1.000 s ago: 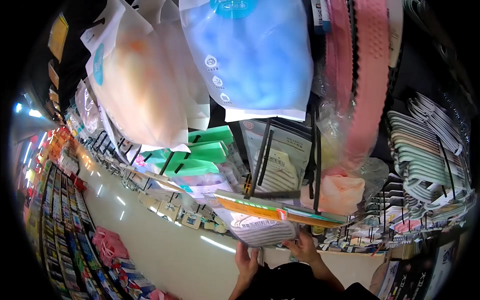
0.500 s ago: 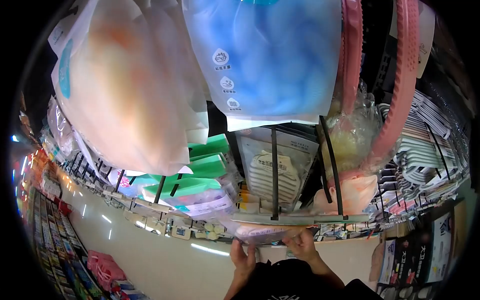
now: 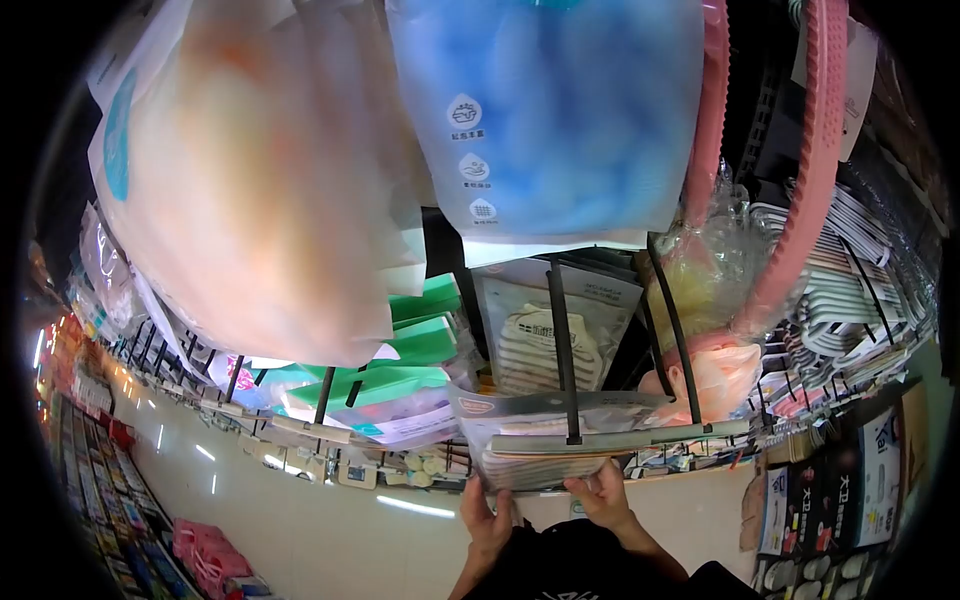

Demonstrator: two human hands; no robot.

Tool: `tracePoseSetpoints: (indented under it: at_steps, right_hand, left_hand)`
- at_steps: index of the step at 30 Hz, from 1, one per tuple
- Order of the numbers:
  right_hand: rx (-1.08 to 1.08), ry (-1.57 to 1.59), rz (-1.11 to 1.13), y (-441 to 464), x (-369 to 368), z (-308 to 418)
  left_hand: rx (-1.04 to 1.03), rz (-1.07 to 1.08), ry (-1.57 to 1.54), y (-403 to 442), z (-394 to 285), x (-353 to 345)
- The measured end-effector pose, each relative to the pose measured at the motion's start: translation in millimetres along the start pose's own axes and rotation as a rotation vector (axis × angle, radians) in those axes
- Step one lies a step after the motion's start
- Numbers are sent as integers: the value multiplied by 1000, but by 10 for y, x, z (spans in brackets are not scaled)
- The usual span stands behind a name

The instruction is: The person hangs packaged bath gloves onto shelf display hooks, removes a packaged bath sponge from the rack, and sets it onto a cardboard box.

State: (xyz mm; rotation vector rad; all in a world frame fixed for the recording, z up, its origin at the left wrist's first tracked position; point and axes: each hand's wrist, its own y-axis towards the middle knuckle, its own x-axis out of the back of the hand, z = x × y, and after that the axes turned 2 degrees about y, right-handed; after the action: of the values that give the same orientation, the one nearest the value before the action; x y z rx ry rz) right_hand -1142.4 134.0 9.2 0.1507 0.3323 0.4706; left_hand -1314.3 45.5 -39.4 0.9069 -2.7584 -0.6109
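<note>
A clear flat packet [image 3: 550,470] with a striped, folded-looking item inside is between my two hands. My left hand [image 3: 487,518] grips its lower left corner, and my right hand [image 3: 604,497] pinches the lower right edge. The upper part of the packet reaches up behind a pale label rail [image 3: 625,438] at the front of the metal hooks. Just behind it hangs a similar packet [image 3: 555,325] with a grey header and a striped item.
Above hang a large blue bath-puff-like pack [image 3: 560,120] and a peach one [image 3: 250,190]. Green-topped packets [image 3: 415,345] are at left, a pink ridged loop [image 3: 815,150] and hangers [image 3: 835,320] at right. Several hook ends point toward me. Boxes [image 3: 830,490] stand lower right.
The packet has tilted from nearly edge-on below the rail to face up more, its top rising among the hooks. Both hands keep their hold. My view has shifted slightly.
</note>
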Motion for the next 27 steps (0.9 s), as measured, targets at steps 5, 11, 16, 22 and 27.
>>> tracePoseSetpoints:
  at_steps: [5,11,16,22,27]
  right_hand:
    - [2,6,17,-46,6,-46]
    - [-8,58,-12,-4,-60,42]
    - [26,45,-33,73,-139,95]
    - [-33,16,-34,45,-76,-36]
    - [-28,35,-73,24,-78,-88]
  left_hand:
    - [22,15,52,12,-34,26]
    - [28,-35,27,84,-156,3]
    - [62,6,-31,192,-238,-33]
    - [58,33,15,197,-233,-20]
    - [37,55,139,86,-89,35]
